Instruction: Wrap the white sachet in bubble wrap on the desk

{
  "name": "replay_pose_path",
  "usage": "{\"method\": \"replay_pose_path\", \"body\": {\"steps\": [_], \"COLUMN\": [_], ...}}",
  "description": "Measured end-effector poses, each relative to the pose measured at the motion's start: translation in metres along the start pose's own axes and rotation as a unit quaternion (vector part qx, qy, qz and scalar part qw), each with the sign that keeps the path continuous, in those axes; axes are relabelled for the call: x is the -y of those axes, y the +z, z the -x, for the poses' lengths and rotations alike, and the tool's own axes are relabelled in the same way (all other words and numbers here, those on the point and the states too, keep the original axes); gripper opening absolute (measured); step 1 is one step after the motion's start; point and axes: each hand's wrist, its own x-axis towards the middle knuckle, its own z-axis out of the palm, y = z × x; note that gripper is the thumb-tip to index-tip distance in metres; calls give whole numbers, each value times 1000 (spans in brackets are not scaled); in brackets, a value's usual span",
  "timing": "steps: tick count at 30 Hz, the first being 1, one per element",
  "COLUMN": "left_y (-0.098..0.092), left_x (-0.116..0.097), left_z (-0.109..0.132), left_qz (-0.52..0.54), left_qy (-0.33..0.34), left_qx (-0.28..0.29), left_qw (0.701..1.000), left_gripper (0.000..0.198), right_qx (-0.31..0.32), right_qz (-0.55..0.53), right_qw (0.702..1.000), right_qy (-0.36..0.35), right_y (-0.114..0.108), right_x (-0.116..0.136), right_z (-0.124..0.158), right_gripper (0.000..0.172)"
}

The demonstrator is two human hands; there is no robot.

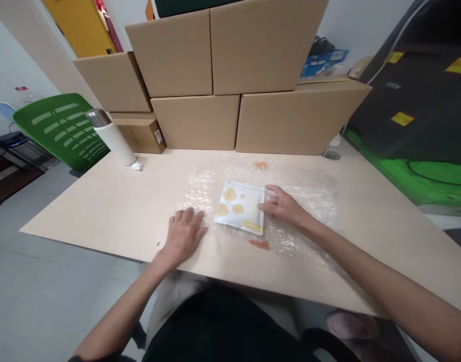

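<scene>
Bubble wrap (309, 201) is spread flat across the middle of the desk (113, 211). The packet (240, 207), white with yellow rounds, lies on it left of the sheet's centre, turned a little askew.

From my end of the feed I read both hands as open and holding nothing. The left hand (183, 234) lies palm down with fingers together, at the wrap's left border and just beside the packet without touching it. I take that flat press as a way to keep the slippery sheet from creeping. The right hand (285, 205) has its fingers stretched out, tips resting on the packet's right edge. It looks like a light steadying touch and no pinch, since nothing is lifted.

Two small orange bits lie by the sheet, one (260, 164) near its far border and one (259, 244) near its front border, close to the packet's near corner.

As for room, the front edge of the desk runs close under both wrists, so there is little margin toward me. To the left the desk is bare as far as the flask (111, 136) and a crumpled scrap (137, 166) at its foot, both well apart from the hands. Behind, stacked boxes (234, 75) wall off the far edge, with a strip of bare desk between them and the wrap. The wrap runs on to the right of the right hand. A green chair (64, 128) stands off the desk's left corner.
</scene>
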Motion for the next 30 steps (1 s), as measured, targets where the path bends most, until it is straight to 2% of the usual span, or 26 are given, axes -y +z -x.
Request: {"method": "replay_pose_path", "body": {"steps": [3, 6, 9, 11, 13, 15, 17, 20, 23, 26, 30], "left_y": [2, 2, 5, 8, 9, 9, 7, 4, 2, 2, 1], "left_x": [-3, -4, 0, 5, 14, 25, 37, 51, 57, 57, 54], "left_z": [0, 0, 2, 5, 7, 10, 11, 13, 13, 14, 11], "left_qz": [-7, -7, 16, 65, 114, 132, 121, 90, 63, 56, 73], "left_qy": [-3, -7, -8, 1, -8, -45, -90, -130, -145, -147, -143], "left_qx": [2, 3, -5, -26, -78, -137, -163, -139, -106, -87, -74], "left_qw": [1000, 1000, 1000, 998, 990, 981, 975, 978, 982, 984, 984], "left_gripper": [40, 40, 41, 43, 43, 41, 42, 44, 43, 39, 36], "right_qx": [-12, 13, 42, 40, 42, 50, 66, 95, 99, 97, 92], "right_qz": [-173, -223, -231, -268, -308, -332, -341, -349, -341, -314, -245], "right_qw": [979, 965, 965, 959, 949, 942, 938, 932, 933, 941, 959], "right_qy": [107, 136, 117, 85, 44, 15, 3, 23, 64, 78, 107], "right_y": [10, 22, 31, 33, 37, 45, 62, 94, 119, 127, 122], "right_x": [5, 11, 17, 23, 33, 42, 50, 53, 46, 37, 36], "right_z": [-1, 1, 0, -4, -10, -16, -20, -23, -20, -15, -12], "right_gripper": [61, 38, 29, 28, 28, 30, 32, 29, 23, 21, 14]}}
